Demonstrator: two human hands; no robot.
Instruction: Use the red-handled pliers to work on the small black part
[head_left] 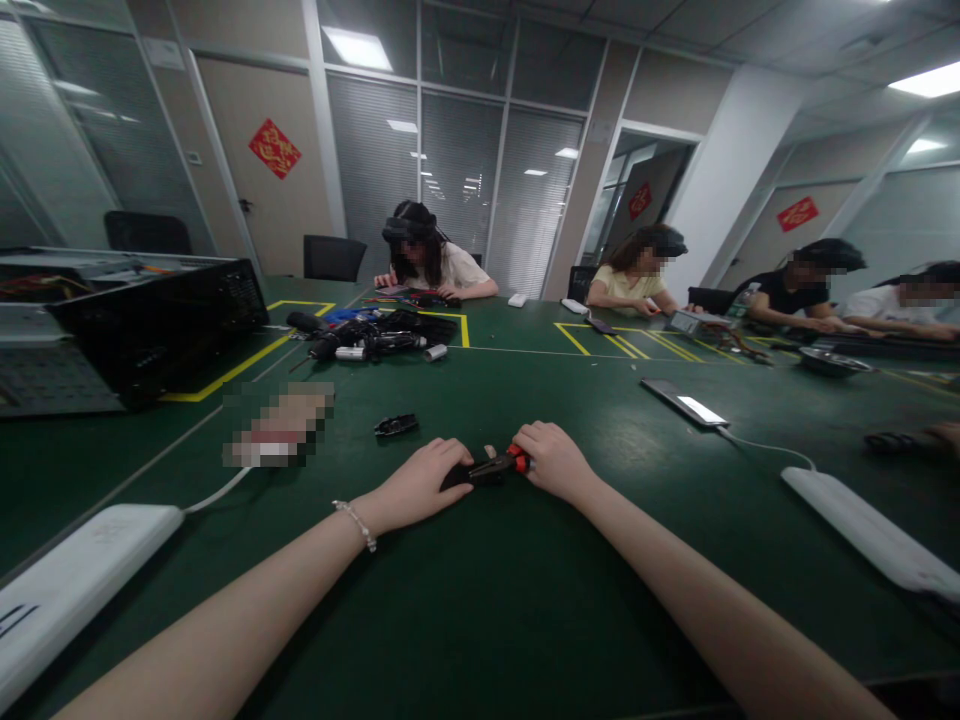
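My right hand is closed around the red handles of a pair of pliers, whose dark jaws point left. My left hand is closed on a small black part lying at the table surface. The plier jaws reach to that part; whether they grip it I cannot tell. A small pale scrap lies just behind the jaws. To the left, beyond my left hand, rests a separate black plastic piece with an open, hollow shape.
A pile of black tools and parts lies farther back. At left stands a black computer case. Phones, one a dark phone, are cabled to a white power bank and another power bank. Several people sit across the green table.
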